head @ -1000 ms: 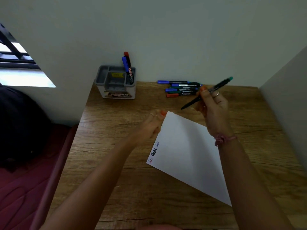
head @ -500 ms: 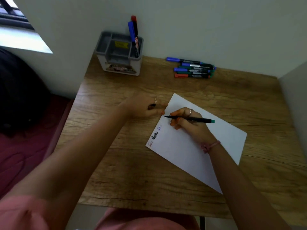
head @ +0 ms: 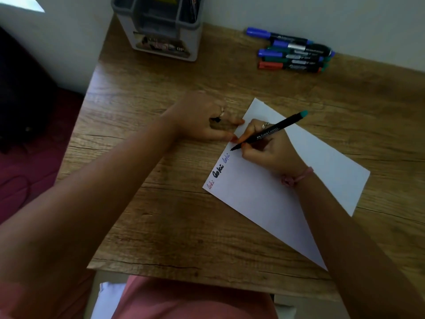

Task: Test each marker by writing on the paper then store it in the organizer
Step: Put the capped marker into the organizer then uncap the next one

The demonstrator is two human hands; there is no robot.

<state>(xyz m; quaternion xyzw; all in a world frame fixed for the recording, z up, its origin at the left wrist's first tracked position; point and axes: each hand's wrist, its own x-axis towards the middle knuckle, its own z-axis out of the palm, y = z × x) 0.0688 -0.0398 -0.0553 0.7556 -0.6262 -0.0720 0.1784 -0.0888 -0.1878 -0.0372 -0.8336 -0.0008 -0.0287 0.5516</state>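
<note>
Head view, black marker (head: pixel 269 131), teal end cap, tip on white paper (head: pixel 287 192)

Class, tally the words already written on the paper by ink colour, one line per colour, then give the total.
Red word: 1
Black word: 1
Blue word: 1
Total: 3 words, all along the left edge of the paper
</note>
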